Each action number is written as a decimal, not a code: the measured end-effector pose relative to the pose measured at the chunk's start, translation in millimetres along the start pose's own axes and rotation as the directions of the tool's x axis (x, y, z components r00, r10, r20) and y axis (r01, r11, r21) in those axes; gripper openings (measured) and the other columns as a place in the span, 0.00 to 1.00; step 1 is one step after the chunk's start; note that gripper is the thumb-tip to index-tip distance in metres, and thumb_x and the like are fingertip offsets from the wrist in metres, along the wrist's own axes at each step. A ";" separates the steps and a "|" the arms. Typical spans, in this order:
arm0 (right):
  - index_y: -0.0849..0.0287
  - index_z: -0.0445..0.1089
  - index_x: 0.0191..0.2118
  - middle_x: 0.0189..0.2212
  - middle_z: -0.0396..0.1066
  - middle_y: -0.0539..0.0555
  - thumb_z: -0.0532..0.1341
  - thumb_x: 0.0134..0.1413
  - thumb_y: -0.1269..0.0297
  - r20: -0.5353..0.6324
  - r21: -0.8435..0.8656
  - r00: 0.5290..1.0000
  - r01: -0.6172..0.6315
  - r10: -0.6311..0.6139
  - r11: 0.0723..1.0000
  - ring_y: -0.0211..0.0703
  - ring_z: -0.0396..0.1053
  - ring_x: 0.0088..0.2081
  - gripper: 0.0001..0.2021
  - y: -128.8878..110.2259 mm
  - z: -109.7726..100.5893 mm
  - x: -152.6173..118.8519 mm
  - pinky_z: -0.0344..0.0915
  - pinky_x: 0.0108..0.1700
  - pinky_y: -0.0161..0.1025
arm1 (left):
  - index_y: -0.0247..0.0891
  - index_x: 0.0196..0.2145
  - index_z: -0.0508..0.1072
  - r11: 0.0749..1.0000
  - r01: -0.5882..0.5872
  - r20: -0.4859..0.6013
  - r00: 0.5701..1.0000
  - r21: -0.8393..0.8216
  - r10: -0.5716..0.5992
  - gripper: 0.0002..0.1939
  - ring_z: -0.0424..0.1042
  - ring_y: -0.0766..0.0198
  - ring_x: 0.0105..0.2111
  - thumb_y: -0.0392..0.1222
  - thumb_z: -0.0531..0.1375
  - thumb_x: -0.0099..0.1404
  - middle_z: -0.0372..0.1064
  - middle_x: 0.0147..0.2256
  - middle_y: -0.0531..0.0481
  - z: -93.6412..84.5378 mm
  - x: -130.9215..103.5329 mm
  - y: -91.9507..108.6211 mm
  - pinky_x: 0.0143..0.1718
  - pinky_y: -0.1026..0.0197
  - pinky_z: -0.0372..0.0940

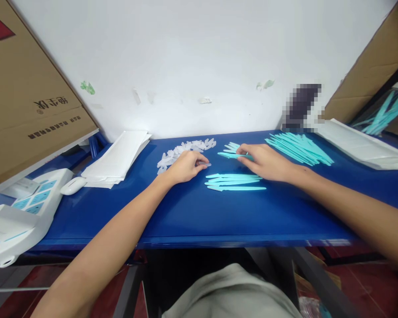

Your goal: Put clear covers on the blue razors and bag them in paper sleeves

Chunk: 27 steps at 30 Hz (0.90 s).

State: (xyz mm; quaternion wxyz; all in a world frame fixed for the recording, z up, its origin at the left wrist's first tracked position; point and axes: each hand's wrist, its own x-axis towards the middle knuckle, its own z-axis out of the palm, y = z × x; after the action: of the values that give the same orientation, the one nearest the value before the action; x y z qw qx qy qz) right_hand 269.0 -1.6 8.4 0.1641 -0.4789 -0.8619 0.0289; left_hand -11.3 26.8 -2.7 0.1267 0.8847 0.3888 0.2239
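Observation:
My left hand [189,166] pinches a small clear cap [204,164] at its fingertips, beside a heap of similar clear caps [179,151]. Closed round the handle of a teal stick [228,155] is my right hand [258,160]; the stick's narrow tip points left toward my left hand. Several teal sticks [235,188] lie side by side just below, nearer the table's front edge. Behind my right hand a small group of teal pieces [231,147] is partly hidden. A larger pile of teal sticks [300,148] lies to the right.
White paper sheets or bags [114,159] lie on the blue table [199,221] at left, near a white device [49,194] and a cardboard box [29,97]. At right are a white tray-like object [361,145] and a clear container with teal sticks [384,112].

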 end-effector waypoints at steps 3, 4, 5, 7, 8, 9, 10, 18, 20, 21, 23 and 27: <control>0.59 0.69 0.48 0.43 0.77 0.61 0.50 0.68 0.58 0.004 -0.002 1.000 -0.002 0.002 1.000 0.54 0.74 0.41 0.15 -0.1 0.3 -0.3 0.62 0.42 0.44 | 0.39 0.42 0.82 0.999 0.026 0.005 1.000 -0.019 -0.026 0.09 0.76 0.58 0.37 0.37 0.63 0.66 0.80 0.39 0.47 0.2 -0.4 1.4 0.43 0.56 0.70; 0.59 0.69 0.49 0.44 0.77 0.61 0.50 0.68 0.57 0.006 -0.003 1.000 -0.004 0.004 1.000 0.54 0.74 0.42 0.15 -0.1 0.5 -0.4 0.63 0.42 0.44 | 0.38 0.42 0.82 0.999 0.031 0.008 0.999 -0.023 -0.031 0.09 0.76 0.57 0.37 0.38 0.63 0.67 0.80 0.39 0.46 0.2 -0.5 1.7 0.43 0.56 0.71; 0.59 0.69 0.49 0.44 0.77 0.62 0.50 0.68 0.57 0.009 -0.005 1.000 -0.006 0.006 1.000 0.54 0.74 0.42 0.16 0.0 0.6 -0.4 0.63 0.42 0.43 | 0.38 0.43 0.82 0.999 0.033 0.012 0.999 -0.025 -0.033 0.09 0.76 0.57 0.37 0.38 0.63 0.67 0.80 0.40 0.46 0.0 -0.6 1.8 0.43 0.56 0.71; 0.60 0.70 0.50 0.44 0.77 0.62 0.51 0.68 0.57 0.014 -0.004 1.000 -0.007 0.007 1.000 0.54 0.74 0.42 0.16 0.0 0.9 -0.5 0.63 0.42 0.43 | 0.38 0.43 0.82 0.999 0.036 0.017 0.999 -0.031 -0.035 0.10 0.76 0.57 0.37 0.38 0.63 0.67 0.80 0.40 0.46 -0.3 -0.7 1.8 0.44 0.55 0.71; 0.60 0.70 0.50 0.44 0.77 0.62 0.51 0.68 0.57 0.014 -0.005 1.000 -0.006 0.006 1.000 0.54 0.74 0.43 0.16 0.0 1.1 -0.4 0.63 0.42 0.44 | 0.38 0.43 0.82 0.999 0.037 0.019 0.999 -0.034 -0.037 0.10 0.76 0.58 0.37 0.38 0.63 0.67 0.80 0.40 0.46 -0.5 -0.8 1.9 0.44 0.55 0.71; 0.60 0.70 0.50 0.45 0.77 0.62 0.51 0.68 0.57 0.013 -0.004 1.000 -0.004 0.004 1.000 0.54 0.74 0.43 0.16 0.0 1.3 -0.3 0.64 0.43 0.44 | 0.38 0.43 0.82 0.999 0.039 0.023 0.999 -0.038 -0.038 0.10 0.76 0.58 0.37 0.38 0.63 0.66 0.80 0.40 0.46 -0.7 -0.8 2.0 0.44 0.55 0.71; 0.60 0.70 0.50 0.45 0.77 0.62 0.51 0.68 0.57 0.011 -0.004 1.000 0.000 0.000 1.000 0.54 0.74 0.44 0.16 -0.1 1.4 -0.2 0.64 0.43 0.44 | 0.38 0.43 0.82 0.998 0.043 0.026 0.999 -0.041 -0.042 0.10 0.76 0.58 0.37 0.38 0.63 0.66 0.80 0.40 0.46 -1.0 -0.9 2.2 0.44 0.55 0.71; 0.59 0.72 0.48 0.47 0.78 0.60 0.53 0.67 0.61 -0.003 0.018 0.996 0.084 -0.084 0.996 0.54 0.75 0.46 0.13 1.9 5.9 1.5 0.67 0.46 0.46 | 0.35 0.44 0.82 0.985 0.105 0.064 0.993 -0.136 -0.097 0.12 0.77 0.59 0.37 0.32 0.63 0.64 0.81 0.39 0.45 -1.7 -0.5 6.1 0.43 0.58 0.71; 0.58 0.73 0.48 0.48 0.77 0.59 0.54 0.66 0.62 0.004 0.013 0.993 0.117 -0.117 0.993 0.53 0.75 0.47 0.13 2.2 7.4 1.9 0.68 0.47 0.46 | 0.35 0.44 0.82 0.984 0.112 0.064 0.992 -0.141 -0.104 0.12 0.77 0.59 0.37 0.34 0.64 0.64 0.81 0.40 0.44 -1.4 -0.3 6.0 0.43 0.58 0.71; 0.58 0.73 0.49 0.47 0.78 0.59 0.54 0.66 0.63 0.009 0.005 0.992 0.128 -0.129 0.992 0.53 0.75 0.46 0.13 2.1 8.2 2.0 0.68 0.47 0.46 | 0.35 0.44 0.82 0.984 0.111 0.062 0.993 -0.142 -0.104 0.12 0.77 0.59 0.37 0.34 0.64 0.63 0.81 0.40 0.44 -1.1 -0.3 6.0 0.43 0.57 0.71; 0.57 0.74 0.49 0.47 0.78 0.58 0.54 0.66 0.63 0.016 -0.016 0.990 0.138 -0.138 0.990 0.52 0.75 0.46 0.13 1.6 9.7 2.3 0.68 0.47 0.46 | 0.35 0.44 0.82 0.983 0.108 0.051 0.994 -0.147 -0.101 0.12 0.77 0.59 0.36 0.34 0.65 0.62 0.81 0.39 0.45 -0.6 -0.3 6.0 0.43 0.57 0.72; 0.56 0.74 0.49 0.47 0.78 0.58 0.55 0.66 0.65 0.003 -0.039 0.990 0.138 -0.138 0.990 0.52 0.75 0.46 0.13 0.6 12.2 3.3 0.68 0.45 0.45 | 0.34 0.45 0.82 0.977 0.121 0.047 0.992 -0.176 -0.115 0.13 0.78 0.59 0.36 0.33 0.66 0.61 0.81 0.38 0.44 0.4 0.0 7.4 0.42 0.58 0.72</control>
State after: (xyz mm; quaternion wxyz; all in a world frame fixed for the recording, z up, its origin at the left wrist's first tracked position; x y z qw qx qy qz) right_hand 264.1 2.8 -2.4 0.1561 -0.4212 -0.8934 0.0007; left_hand -6.4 21.8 -0.1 0.2256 0.8492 0.4166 0.2335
